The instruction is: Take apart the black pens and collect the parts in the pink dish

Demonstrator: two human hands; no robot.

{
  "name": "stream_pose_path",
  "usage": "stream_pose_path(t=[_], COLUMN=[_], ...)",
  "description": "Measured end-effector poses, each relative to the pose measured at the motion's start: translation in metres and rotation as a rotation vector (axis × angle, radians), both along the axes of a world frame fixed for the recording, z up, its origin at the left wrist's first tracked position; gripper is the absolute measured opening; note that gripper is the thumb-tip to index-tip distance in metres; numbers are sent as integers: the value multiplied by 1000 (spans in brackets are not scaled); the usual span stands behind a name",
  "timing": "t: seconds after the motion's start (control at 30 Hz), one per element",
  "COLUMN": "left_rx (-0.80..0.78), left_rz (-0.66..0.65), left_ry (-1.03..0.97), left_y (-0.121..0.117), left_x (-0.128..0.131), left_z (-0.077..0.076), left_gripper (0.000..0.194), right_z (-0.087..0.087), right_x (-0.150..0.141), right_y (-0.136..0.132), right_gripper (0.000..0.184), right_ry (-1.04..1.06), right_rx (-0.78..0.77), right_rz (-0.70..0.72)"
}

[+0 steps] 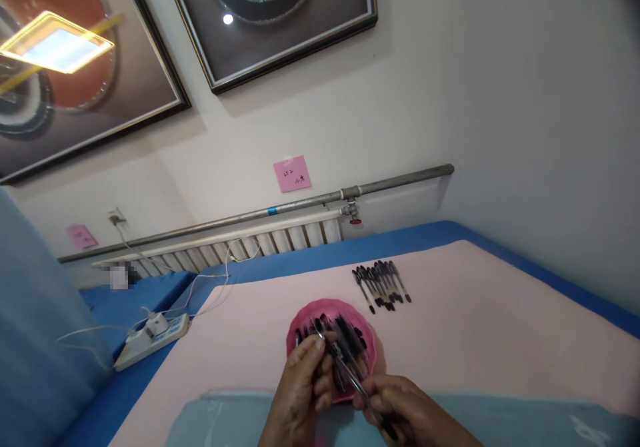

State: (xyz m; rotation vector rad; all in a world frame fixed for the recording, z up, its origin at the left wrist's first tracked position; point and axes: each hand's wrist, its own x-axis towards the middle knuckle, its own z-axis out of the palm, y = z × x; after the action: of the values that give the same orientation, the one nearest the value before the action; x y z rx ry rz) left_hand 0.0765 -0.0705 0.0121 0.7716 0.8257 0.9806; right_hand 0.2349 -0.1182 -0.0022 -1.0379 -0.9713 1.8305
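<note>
Over the near side of a pink basket, both my hands hold one pen slantwise. My left hand pinches its upper part between thumb and fingers, where a thin pale tip sticks out. Lower down, my right hand grips the barrel, and a black end shows below the fingers. Several black pens and loose pen parts lie in the basket, partly hidden by my hands. Beyond the basket to the right, a row of black-capped pens lies side by side on the pale pink cloth.
A light blue cloth runs along the near edge. On the left, a white power strip with plugs and cables rests on the blue surface. A radiator and a pipe line the wall behind the table.
</note>
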Motion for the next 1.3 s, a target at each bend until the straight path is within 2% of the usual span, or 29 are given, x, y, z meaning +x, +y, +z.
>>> stream_pose_path(t=[0.1,0.2,0.27,0.33,0.4,0.5,0.57,0.67,0.77,0.83,0.93,1.0,1.07,1.17,1.3], left_rx=[11,18,19,27,40,53,58,59,45,38,35,36,34,25,10], left_rz=[56,98,144,187,208,198,196,209,190,186,200,202,194,196,226], left_ry=[-47,-70,-58,-48,-61,-71,-60,-59,-68,-66,-55,-57,-61,-52,-26], left_y=[3,5,7,8,8,7,6,6,6,7,6,5,4,4,5], left_x=[-2,-3,-1,2,5,10,12,14,16,16,18,20,22,22,21], left_z=[-5,-12,-16,-17,-16,-11,-8,-6,-6,-5,-3,-2,-1,0,-1], left_gripper=[44,38,39,40,40,40,41,40,40,41,43,43,42,41,43], right_z=[3,-5,-13,-19,-20,-15,-10,-2,3,3,3,5,8,10,6], right_x=[1,1,0,-1,-2,-1,0,0,-1,-1,-2,-2,-1,-1,1], right_y=[1,4,7,8,7,6,6,5,1,-1,-2,-3,-3,-1,2], right_gripper=[19,12,10,15,21,33,29,26,30,31,17,19,23,22,13], right_ry=[-37,-93,-138,-166,-147,-92,-101,-37,92,66,44,116,156,26,-144], right_rx=[-13,2,67,145,160,75,46,49,-79,-140,-54,-38,-102,-117,36], right_rz=[43,68,34,-10,-25,16,-6,-110,-84,-73,-156,-177,-143,-97,-202])
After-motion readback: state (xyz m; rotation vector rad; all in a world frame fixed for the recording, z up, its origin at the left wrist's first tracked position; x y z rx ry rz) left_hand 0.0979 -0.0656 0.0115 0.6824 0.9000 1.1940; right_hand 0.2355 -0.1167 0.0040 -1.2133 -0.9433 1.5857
